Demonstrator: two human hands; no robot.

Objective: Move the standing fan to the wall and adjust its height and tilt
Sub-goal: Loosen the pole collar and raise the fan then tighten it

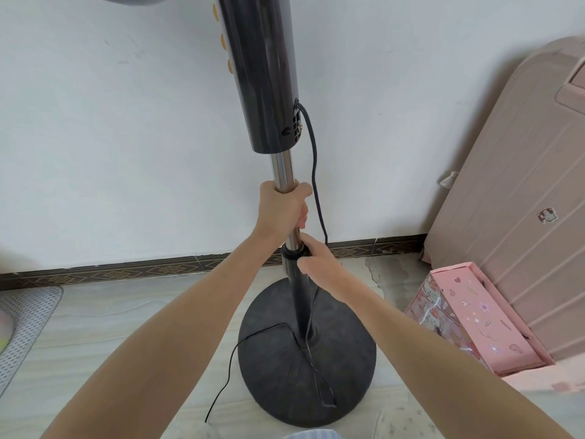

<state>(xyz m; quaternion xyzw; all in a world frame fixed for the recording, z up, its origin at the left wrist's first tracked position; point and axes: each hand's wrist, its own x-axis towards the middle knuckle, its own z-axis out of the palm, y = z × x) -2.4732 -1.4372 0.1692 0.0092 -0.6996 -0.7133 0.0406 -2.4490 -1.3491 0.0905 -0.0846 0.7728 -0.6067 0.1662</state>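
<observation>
Chrome tube point(282, 172) of the standing fan point(266, 74) is held in the left hand point(281, 209), its grip wrapped tight around the metal. Just below that grip, the right hand point(319, 261) has fingers curled on the black height collar point(292, 251). Beneath both hands the round black base point(278, 375) sits on the floor point(126, 327), close to the white wall point(126, 137). A dark cord point(315, 172) hangs right of the left grip. Right of the right hand lie a pink box point(474, 315) and a pink suitcase point(522, 185).
</observation>
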